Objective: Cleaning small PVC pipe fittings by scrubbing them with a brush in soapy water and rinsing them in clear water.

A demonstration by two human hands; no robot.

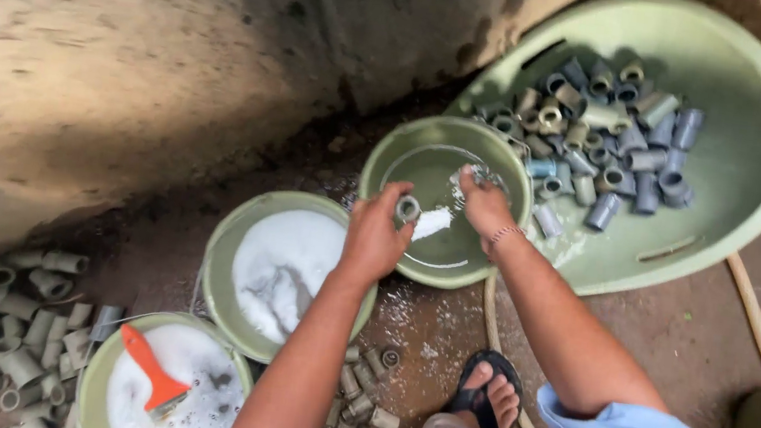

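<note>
Soft, even daylight, dim along the wall [128, 67]; glare on the soapy water [283, 255]; wide-angle bending at edges; slight overall softness.

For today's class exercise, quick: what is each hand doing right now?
Left hand: closed on a small grey pipe fitting.
Right hand: in the green bowl; grip cannot be told.

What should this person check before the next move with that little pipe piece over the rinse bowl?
1. Grip: left hand holds the grey pipe fitting at the fingertips: ok.
2. Fitting over the rinse bowl: ok.
3. Right hand in the bowl's water, free to help: ok.
4. Fitting rinsed clean inside: cannot tell.
5. Room in the big green tub for more pieces: ok.
6. Foot clear of the loose fittings on the ground: ok.
</note>
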